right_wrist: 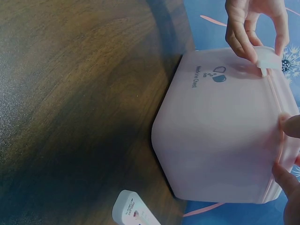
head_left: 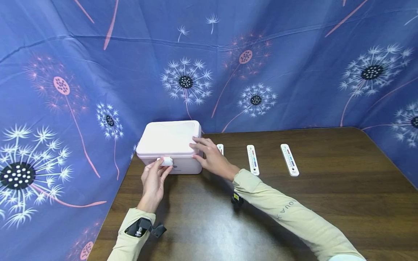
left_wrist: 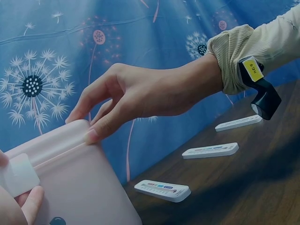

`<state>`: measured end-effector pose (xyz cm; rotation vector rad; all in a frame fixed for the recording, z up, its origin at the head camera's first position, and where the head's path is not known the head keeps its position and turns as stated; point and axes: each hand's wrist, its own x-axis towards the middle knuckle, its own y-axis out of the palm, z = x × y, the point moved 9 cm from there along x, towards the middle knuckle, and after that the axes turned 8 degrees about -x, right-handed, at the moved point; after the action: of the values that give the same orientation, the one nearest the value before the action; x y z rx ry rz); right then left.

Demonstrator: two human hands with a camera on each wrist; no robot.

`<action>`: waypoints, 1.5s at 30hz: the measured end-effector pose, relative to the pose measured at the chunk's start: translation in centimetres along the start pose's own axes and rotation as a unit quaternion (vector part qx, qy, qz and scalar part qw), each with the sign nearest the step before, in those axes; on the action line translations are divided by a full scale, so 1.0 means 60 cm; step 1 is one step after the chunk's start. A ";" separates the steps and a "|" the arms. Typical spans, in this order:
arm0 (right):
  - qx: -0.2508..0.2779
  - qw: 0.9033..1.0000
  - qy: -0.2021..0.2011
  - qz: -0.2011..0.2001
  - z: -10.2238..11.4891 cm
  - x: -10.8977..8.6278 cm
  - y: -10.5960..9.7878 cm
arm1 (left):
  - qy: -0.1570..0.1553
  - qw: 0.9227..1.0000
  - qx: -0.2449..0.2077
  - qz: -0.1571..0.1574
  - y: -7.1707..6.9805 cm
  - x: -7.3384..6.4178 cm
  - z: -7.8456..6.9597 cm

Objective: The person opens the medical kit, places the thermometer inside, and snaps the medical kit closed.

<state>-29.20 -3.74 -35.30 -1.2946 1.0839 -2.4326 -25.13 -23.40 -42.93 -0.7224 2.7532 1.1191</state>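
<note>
A pale pink medicine chest (head_left: 171,139) with rounded corners stands with its lid down at the table's back left. My left hand (head_left: 153,183) pinches the white latch (head_left: 167,161) at the front of the chest between thumb and fingers; the right wrist view shows this latch (right_wrist: 268,58) by the lid seam. At the chest's right end, my right hand (head_left: 213,157) grips the edge of the lid (left_wrist: 77,129), its fingers over the top and its thumb at the seam. Lettering reading "Medicine Chest" and a small logo (right_wrist: 219,74) mark the front.
Three white thermometer-like strips lie right of the chest: one strip (head_left: 220,148) partly behind my right hand, a middle strip (head_left: 253,160) and a far strip (head_left: 289,160). Behind the brown wooden table (head_left: 343,181) hangs a blue dandelion-print cloth (head_left: 294,65), which also covers the left side.
</note>
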 end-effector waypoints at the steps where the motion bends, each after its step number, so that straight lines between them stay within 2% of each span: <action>1: 0.000 1.000 0.001 0.001 0.000 0.000 0.001 | -0.001 1.000 0.000 0.000 -0.001 0.000 0.000; 15: -0.003 1.000 -0.003 -0.010 0.000 0.000 0.002 | 0.005 1.000 -0.027 0.015 -0.003 -0.001 0.002; 23: -0.001 1.000 0.004 -0.009 -0.003 -0.001 0.000 | 0.001 0.999 -0.024 0.025 -0.004 -0.002 0.007; 45: 0.005 1.000 0.010 -0.006 -0.005 -0.002 0.004 | -0.020 1.000 -0.009 0.001 -0.033 0.008 0.029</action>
<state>-29.39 -3.68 -35.63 -1.2810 1.0698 -2.4610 -24.84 -23.65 -45.58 -0.6927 2.7157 1.1458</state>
